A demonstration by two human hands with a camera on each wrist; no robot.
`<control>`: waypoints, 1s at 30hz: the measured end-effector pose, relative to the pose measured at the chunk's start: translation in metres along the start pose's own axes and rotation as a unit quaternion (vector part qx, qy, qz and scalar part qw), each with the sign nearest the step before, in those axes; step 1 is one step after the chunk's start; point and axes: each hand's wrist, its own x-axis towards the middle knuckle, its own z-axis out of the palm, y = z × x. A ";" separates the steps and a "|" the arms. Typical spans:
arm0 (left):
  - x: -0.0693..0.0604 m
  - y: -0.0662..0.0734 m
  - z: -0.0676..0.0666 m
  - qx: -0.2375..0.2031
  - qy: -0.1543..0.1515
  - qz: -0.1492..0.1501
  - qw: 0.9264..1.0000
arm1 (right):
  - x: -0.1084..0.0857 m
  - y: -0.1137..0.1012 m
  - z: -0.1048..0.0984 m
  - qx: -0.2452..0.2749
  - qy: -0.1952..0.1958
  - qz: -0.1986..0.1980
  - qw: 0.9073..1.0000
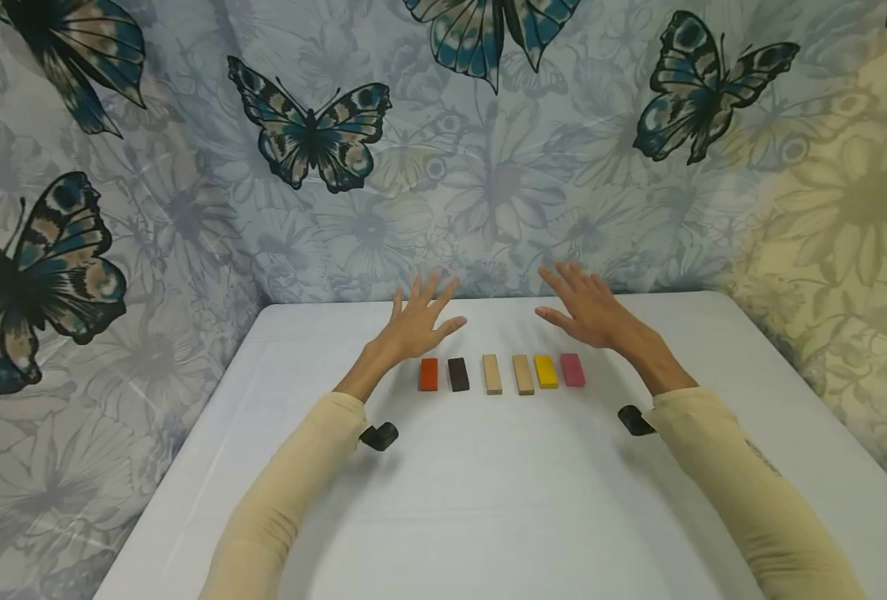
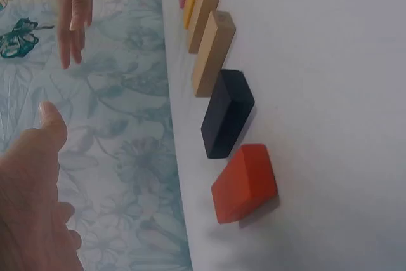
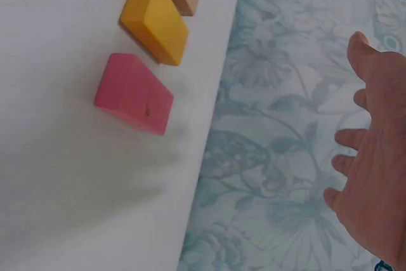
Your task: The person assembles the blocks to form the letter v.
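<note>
Several blocks lie in a row across the white table: orange-red (image 1: 428,375), black (image 1: 458,375), two plain wooden ones (image 1: 492,375) (image 1: 523,375), yellow (image 1: 545,372) and pink (image 1: 573,370). My left hand (image 1: 417,325), fingers spread, is held above the table beyond the orange-red and black blocks, holding nothing. My right hand (image 1: 588,308) hovers beyond the yellow and pink blocks, fingers extended, also holding nothing. In the left wrist view the orange-red block (image 2: 244,184) is nearest. The right wrist view has the pink block (image 3: 134,94) closest, beside the yellow one (image 3: 155,21).
The white table (image 1: 488,517) reaches back to a wall covering (image 1: 503,183) with flowers and butterflies. A similar patterned covering stands at the left and right sides. Small black devices sit at the left wrist (image 1: 379,436) and right wrist (image 1: 634,420).
</note>
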 end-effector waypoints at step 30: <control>-0.048 0.023 0.030 -0.013 -0.055 0.066 0.996 | -0.062 -0.006 0.026 0.019 -0.016 -0.072 0.997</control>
